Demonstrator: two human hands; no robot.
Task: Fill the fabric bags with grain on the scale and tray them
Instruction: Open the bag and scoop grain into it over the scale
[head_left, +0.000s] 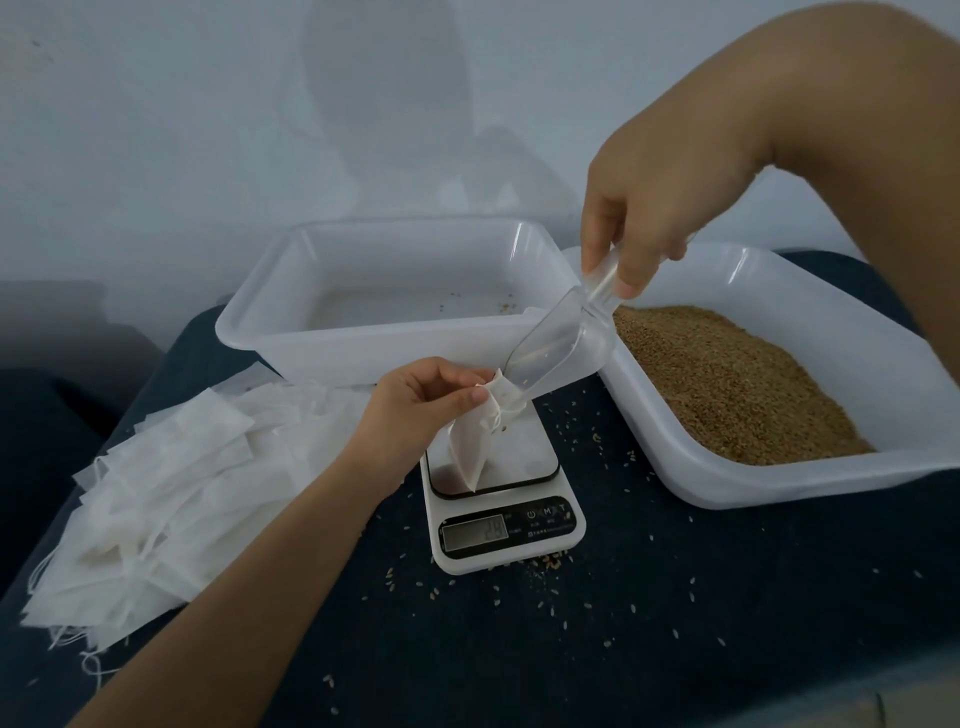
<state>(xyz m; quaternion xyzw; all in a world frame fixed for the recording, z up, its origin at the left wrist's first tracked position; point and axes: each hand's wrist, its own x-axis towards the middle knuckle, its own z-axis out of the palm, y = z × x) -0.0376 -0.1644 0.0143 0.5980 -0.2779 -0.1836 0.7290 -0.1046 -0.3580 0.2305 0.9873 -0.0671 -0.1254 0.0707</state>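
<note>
Right hand raised, scoop tilted down

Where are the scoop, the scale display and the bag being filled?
scoop (558, 340): head view, on the clear bowl of it, tilted down toward the bag.
scale display (475, 532): head view, on the grey screen at the front.
bag (470, 441): head view, on the white cloth below its mouth.
</note>
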